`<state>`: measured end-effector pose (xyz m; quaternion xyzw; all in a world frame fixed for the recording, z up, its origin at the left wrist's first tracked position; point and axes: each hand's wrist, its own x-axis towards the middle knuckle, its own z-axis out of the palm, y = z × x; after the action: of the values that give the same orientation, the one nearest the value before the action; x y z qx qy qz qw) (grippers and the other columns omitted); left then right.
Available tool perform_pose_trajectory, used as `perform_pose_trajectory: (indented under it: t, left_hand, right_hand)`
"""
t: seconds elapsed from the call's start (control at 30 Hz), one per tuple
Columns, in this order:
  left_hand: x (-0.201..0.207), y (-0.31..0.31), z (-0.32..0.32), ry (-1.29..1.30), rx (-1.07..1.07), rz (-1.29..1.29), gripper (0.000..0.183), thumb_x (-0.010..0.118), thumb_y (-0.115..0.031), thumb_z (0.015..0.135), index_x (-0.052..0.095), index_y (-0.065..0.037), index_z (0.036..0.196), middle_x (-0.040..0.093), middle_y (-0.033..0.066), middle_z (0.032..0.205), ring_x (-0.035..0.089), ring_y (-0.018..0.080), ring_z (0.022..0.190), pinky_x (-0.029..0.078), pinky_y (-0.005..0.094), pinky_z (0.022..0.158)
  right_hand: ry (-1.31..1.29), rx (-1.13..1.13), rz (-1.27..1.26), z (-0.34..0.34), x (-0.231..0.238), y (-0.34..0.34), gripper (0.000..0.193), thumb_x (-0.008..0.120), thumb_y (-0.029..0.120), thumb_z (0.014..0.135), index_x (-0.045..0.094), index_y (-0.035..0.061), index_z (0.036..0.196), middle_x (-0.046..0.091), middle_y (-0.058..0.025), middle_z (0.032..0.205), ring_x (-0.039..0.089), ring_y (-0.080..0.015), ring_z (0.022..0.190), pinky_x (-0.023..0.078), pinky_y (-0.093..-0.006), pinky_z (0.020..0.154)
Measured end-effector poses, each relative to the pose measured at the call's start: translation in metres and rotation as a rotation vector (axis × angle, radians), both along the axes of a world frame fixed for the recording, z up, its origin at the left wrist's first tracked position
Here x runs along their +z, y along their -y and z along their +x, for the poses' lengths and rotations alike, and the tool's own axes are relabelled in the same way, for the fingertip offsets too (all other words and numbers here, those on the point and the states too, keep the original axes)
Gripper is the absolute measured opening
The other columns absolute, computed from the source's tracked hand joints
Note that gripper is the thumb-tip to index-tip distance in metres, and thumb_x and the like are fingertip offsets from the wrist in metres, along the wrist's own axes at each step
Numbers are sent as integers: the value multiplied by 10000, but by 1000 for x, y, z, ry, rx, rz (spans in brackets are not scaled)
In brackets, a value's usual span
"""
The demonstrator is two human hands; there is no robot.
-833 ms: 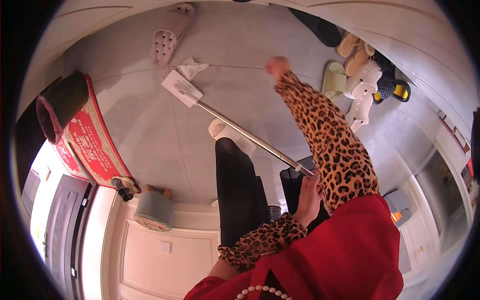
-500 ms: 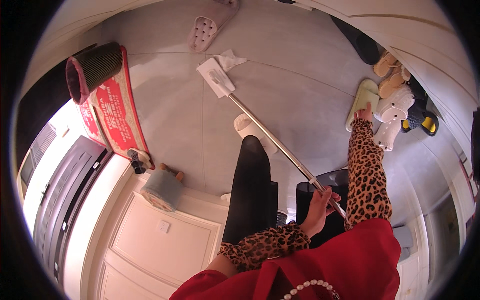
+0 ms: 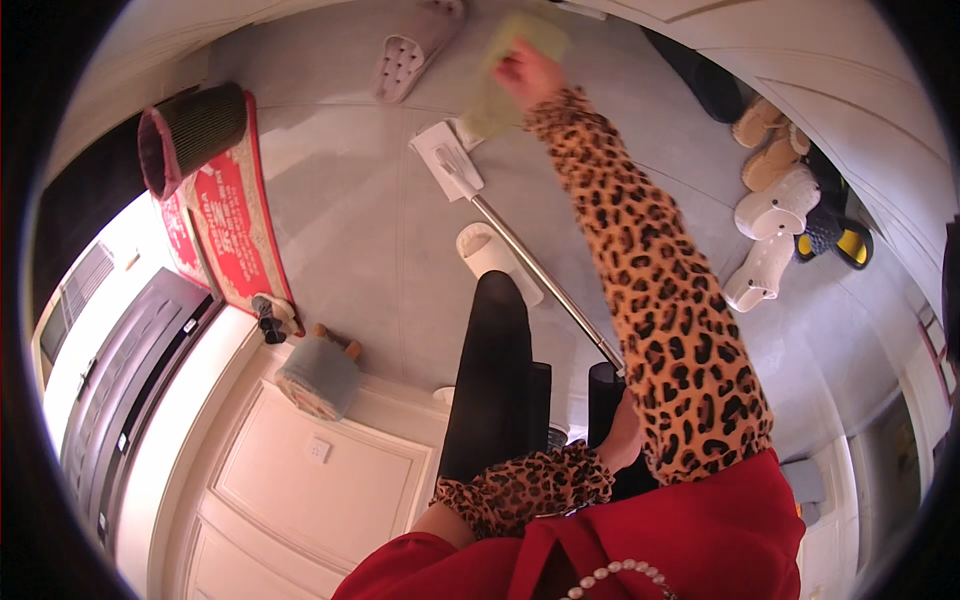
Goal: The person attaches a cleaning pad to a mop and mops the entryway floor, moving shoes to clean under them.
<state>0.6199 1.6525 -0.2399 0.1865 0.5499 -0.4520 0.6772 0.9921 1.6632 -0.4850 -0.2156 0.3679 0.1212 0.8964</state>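
My right hand [image 3: 530, 75] is stretched far forward, its fingers closed on a pale green slipper [image 3: 492, 103], which is smeared by motion. The slipper overlaps the white cloth near the flat mop's head. A flat mop [image 3: 447, 160] with a white rectangular head rests on the floor, its silver pole slanting back toward me. My left hand [image 3: 626, 435] is low by my lap at the pole's near end; its fingers are mostly hidden behind my right leopard-print sleeve. The pole still runs to that hand.
White slippers [image 3: 780, 205], tan slippers [image 3: 770, 160] and dark slippers with yellow [image 3: 850, 245] lie at the right. A mauve slipper [image 3: 405, 65] lies ahead. To the left are a red mat [image 3: 235, 230], a ribbed cylinder [image 3: 205, 130] and a small blue-grey stool [image 3: 318, 378].
My right hand has lifted the green slipper from the shoes at the right and swung it forward and left. The mop head has shifted slightly right.
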Motion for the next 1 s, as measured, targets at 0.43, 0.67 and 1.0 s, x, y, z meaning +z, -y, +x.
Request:
perform_pose_trajectory:
  t: [0.43, 0.67, 1.0]
  left_hand:
    - [11, 8, -11, 1, -357, -53, 175, 442, -257, 852, 374, -107, 911, 488, 24, 818, 528, 137, 808, 451, 332, 699]
    - [6, 9, -14, 33, -375, -34, 172, 447, -271, 850, 374, -123, 898, 486, 9, 809, 525, 117, 793, 446, 320, 695]
    - [36, 19, 13, 24, -248, -86, 175, 417, -225, 865, 394, -98, 985, 473, -2, 828, 503, 76, 771, 428, 226, 597]
  right_hand:
    - [-643, 414, -1510, -57, -18, 244, 348, 590, 289, 685, 579, 6, 889, 583, -171, 816, 549, -297, 860, 428, -365, 736]
    - [-294, 707, -1370, -86, -54, 187, 628, 542, 527, 682, 512, -31, 968, 569, -166, 869, 541, -261, 838, 410, -334, 738]
    - [-389, -96, -776, -84, -55, 52, 379, 501, 368, 743, 562, 0, 806, 582, -165, 772, 541, -342, 756, 420, -374, 690]
